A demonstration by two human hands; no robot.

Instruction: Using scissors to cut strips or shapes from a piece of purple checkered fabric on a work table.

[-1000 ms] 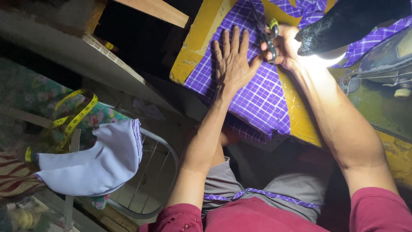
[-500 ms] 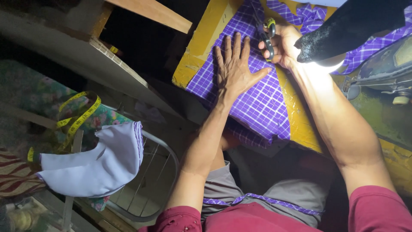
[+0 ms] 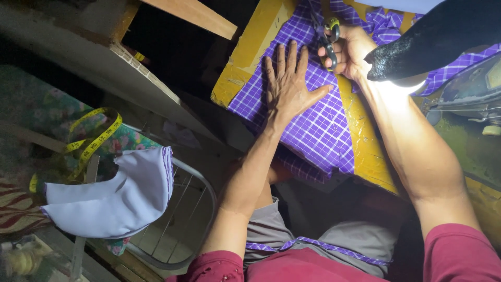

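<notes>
- Head view looks down on a purple checked cloth spread over a yellow table, its near edge hanging off the table toward the person's lap.
- Left hand lies flat on the cloth, fingers spread wide and palm down, pinning the fabric against the tabletop.
- Right hand is closed around the handles of a pair of scissors, whose blades point up the cloth and away from the body; whether the blades are parted is too dark to tell.
- A black lamp head hangs just beside the right wrist and throws a hard glare on the forearm.
- To cut well here, in my judgement, the flat hand should sit near the cutting line but clear of the blades, holding the weave taut so that the checks run straight.
- The printed grid makes a ready guide: following one line of squares would keep the cut true.
- Long, full strokes with the lower blade resting on the table should leave a cleaner edge than short snips.
- Off to the left, a pale lilac fabric piece and a yellow tape measure rest on a wire chair, well apart from the work.
</notes>
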